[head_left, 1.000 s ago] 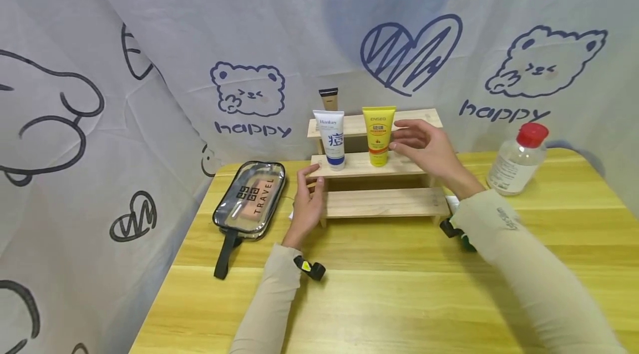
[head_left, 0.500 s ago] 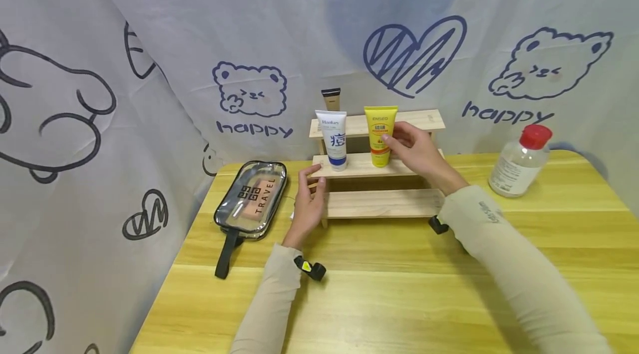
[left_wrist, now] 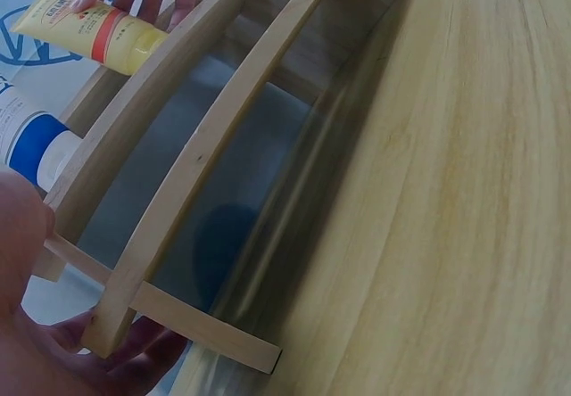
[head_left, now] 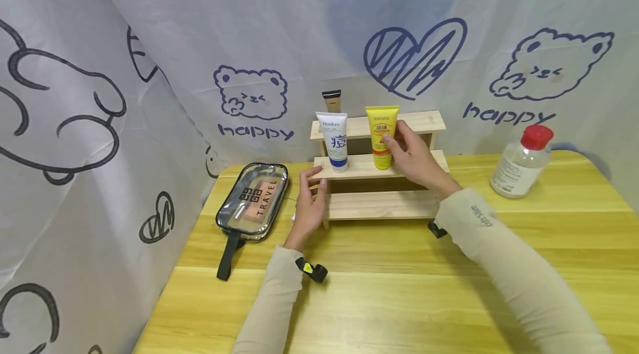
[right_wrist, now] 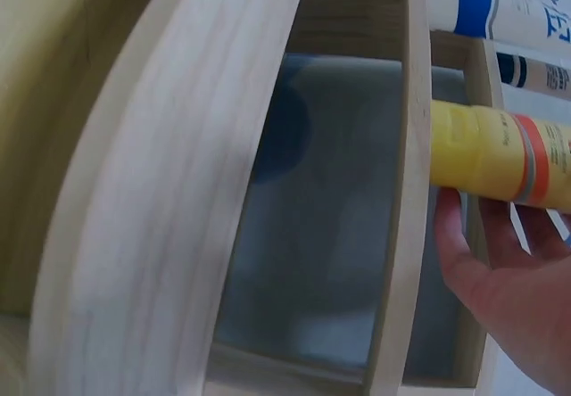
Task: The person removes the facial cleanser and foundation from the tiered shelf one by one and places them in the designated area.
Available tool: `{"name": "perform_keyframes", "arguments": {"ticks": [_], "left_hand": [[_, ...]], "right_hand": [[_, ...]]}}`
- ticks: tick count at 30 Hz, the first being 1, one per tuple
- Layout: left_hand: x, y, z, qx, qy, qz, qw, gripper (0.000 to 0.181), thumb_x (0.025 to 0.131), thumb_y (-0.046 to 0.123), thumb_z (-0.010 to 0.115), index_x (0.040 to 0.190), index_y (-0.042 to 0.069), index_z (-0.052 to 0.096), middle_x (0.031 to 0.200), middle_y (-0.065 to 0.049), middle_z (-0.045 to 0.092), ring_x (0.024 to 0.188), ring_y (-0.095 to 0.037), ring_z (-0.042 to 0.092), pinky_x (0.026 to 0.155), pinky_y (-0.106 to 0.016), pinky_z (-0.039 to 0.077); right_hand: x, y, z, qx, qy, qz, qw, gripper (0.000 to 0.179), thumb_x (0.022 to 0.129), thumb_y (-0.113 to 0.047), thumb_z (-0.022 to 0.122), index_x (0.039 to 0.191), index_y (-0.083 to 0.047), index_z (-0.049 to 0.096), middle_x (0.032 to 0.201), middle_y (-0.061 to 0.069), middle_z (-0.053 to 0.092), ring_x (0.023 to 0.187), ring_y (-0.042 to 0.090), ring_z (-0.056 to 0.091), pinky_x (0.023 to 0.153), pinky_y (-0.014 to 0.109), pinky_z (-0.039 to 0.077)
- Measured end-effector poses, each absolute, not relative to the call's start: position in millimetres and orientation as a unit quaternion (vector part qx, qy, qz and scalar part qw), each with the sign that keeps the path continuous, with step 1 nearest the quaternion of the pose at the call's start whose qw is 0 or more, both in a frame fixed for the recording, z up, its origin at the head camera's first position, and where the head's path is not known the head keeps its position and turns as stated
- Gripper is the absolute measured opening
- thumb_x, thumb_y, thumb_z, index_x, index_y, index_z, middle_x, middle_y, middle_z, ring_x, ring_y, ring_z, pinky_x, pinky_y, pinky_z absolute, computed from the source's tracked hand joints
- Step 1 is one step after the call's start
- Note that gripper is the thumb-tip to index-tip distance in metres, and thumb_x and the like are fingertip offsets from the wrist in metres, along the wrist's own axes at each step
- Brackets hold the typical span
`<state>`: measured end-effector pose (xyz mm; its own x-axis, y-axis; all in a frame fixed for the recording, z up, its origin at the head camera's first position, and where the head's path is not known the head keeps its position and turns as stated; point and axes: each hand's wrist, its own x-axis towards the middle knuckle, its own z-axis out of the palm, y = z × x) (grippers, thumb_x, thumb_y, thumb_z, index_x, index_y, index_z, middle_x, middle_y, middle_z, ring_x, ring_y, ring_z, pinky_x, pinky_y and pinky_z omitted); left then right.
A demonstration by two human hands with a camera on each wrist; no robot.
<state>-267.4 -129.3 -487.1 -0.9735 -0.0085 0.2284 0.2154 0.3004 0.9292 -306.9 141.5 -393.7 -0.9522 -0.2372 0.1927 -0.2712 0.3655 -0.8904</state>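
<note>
A yellow squeeze tube (head_left: 381, 137) stands cap down on the middle step of a three-step wooden display rack (head_left: 381, 205). My right hand (head_left: 421, 161) pinches that tube from its right side, thumb across the front and fingers behind. To its left on the same step is a white and blue squeeze tube (head_left: 333, 140), also cap down. My left hand (head_left: 310, 203) grips the rack's left end; in the left wrist view its fingers (left_wrist: 147, 347) wrap under the lowest step. On the top step, a beige tube with a black end (head_left: 332, 101) shows partly behind the white one.
A clear black-edged travel pouch (head_left: 254, 198) with a strap lies left of the rack. At the right stands a clear bottle with a red cap (head_left: 523, 161). A printed white curtain (head_left: 319, 26) hangs behind the wooden table (head_left: 379, 287).
My right hand has moved left onto the yellow tube, and its thumb now lies across the front. The yellow tube has shifted very slightly. The left hand stays at the rack's left end.
</note>
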Motion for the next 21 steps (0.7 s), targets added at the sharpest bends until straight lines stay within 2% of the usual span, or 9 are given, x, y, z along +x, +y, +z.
{"name": "perform_keyframes", "arguments": {"ticks": [8,14,21], "left_hand": [[-268.3,-128.8,-488.5,-0.057,-0.804,-0.586,0.088,0.038,0.118,0.025,0.049,0.155,0.024,0.044,0.15,-0.02,0.057,0.139,-0.035,0.059,0.116,-0.055,0.051],[-268.8,-129.1,-490.4,-0.062,-0.802,-0.586,0.095,0.037,0.118,0.024,0.049,0.155,0.023,0.045,0.149,-0.02,0.059,0.138,-0.036,0.06,0.116,-0.055,0.052],[-269.2,-129.6,-493.8,-0.06,-0.801,-0.588,0.098,0.037,0.117,0.025,0.05,0.155,0.025,0.045,0.149,-0.02,0.059,0.138,-0.037,0.06,0.117,-0.057,0.05]], "right_hand": [[-302.7,138.2,-396.1,0.139,-0.826,0.545,0.038,0.046,0.119,-0.035,0.043,0.155,-0.006,0.042,0.146,0.023,0.06,0.137,0.041,0.06,0.118,0.061,0.052],[-295.1,142.3,-396.2,0.139,-0.829,0.541,0.042,0.049,0.119,-0.039,0.042,0.156,-0.007,0.043,0.141,0.023,0.062,0.129,0.041,0.063,0.11,0.061,0.057],[-282.0,147.1,-391.5,0.123,-0.841,0.526,0.041,0.053,0.118,-0.044,0.044,0.159,-0.01,0.043,0.145,0.021,0.062,0.133,0.039,0.061,0.113,0.061,0.055]]}}
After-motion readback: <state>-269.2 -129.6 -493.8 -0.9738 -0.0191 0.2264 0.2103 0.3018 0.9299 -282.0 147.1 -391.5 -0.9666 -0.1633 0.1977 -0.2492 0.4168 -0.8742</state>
